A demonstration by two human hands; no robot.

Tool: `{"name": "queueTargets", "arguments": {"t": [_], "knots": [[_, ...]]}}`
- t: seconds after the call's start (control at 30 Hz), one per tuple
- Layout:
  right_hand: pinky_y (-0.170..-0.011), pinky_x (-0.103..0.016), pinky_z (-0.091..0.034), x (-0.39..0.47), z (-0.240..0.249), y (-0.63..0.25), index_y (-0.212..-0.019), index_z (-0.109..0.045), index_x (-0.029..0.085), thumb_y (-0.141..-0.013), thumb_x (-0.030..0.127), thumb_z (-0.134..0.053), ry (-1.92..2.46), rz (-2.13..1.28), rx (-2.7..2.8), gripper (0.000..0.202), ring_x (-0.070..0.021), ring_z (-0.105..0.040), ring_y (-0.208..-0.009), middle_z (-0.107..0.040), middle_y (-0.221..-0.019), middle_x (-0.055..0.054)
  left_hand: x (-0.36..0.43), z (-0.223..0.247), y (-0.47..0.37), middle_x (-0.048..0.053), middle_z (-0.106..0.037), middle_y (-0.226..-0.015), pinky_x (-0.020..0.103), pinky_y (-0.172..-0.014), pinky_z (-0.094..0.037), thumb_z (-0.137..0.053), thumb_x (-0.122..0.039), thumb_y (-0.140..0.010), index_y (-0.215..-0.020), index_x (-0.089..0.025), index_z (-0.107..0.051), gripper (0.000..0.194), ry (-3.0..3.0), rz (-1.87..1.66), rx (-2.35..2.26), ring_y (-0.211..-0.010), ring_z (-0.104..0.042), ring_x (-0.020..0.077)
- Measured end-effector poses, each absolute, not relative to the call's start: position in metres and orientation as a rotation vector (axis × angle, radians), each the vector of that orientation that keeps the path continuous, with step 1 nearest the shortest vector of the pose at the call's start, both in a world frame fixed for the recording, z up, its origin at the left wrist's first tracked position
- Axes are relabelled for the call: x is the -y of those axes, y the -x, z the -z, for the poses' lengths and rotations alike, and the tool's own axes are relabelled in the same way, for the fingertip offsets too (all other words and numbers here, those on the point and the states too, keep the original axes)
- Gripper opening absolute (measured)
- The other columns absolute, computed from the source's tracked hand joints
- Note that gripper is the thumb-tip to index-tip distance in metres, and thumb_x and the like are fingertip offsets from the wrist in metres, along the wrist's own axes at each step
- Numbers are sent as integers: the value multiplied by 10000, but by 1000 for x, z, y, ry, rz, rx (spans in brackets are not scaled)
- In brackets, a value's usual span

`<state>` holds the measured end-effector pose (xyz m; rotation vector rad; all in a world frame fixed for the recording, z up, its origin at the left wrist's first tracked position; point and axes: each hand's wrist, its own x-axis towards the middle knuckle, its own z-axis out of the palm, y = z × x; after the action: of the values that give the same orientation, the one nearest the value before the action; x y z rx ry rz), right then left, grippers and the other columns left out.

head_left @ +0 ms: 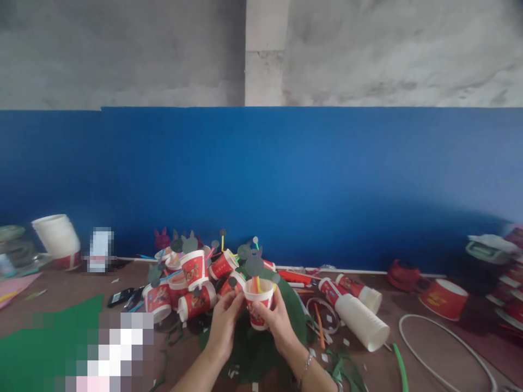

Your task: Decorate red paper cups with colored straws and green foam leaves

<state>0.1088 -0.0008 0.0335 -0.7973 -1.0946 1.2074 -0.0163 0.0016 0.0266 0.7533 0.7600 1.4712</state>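
My right hand [274, 316] is wrapped round a red and white paper cup [254, 316], its thumb across the cup's front. Out of the cup rise orange and yellow strips and a dark round paper piece [254, 265] with small ears. My left hand [226, 320] is at the cup's left side with thumb and fingers pressed together near a small dark disc [232, 281]; what they pinch is too small to make out. Close behind and to the left lies a pile of similar decorated cups [193, 269].
Dark green felt [292, 305] lies under my hands. Nested cups [362, 321], an orange strip [319, 326] and a white hoop [447, 338] are on the right. A black phone [120, 296] and green sheet [53, 332] are left. A blue wall [310, 179] stands behind.
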Motion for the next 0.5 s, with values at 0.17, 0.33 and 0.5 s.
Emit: {"name": "queueTargets", "arguments": {"t": [0.17,0.33,0.5], "knots": [[-759,-338,-501,2,-39,-109,-1032,-587,192,-626,410,-767,779,-1194,1134,494,-231,-627,-854,-689,-933,-48,-3,-27,24,75,-709,-853,320,-806,-456,-710,-363,-734,-908,-131,-714,291,-972,-1397,-755,-831,-626,223],[-787,-366,-492,1,-35,-109,-1021,-599,179,-662,442,-739,770,-1175,1157,466,-236,-625,-844,-686,-945,-61,-2,-32,28,46,-694,-793,298,-775,-444,-678,-375,-760,-836,-142,-713,247,-1117,-1396,-830,-804,-599,210],[-857,-401,-482,-2,-30,-113,-1116,-556,171,-704,423,-725,795,-1180,1131,512,-256,-628,-912,-681,-1016,-82,-1,-30,25,43,-702,-802,300,-818,-449,-711,-365,-729,-819,-149,-723,234,-992,-1457,-857,-840,-621,213]]}}
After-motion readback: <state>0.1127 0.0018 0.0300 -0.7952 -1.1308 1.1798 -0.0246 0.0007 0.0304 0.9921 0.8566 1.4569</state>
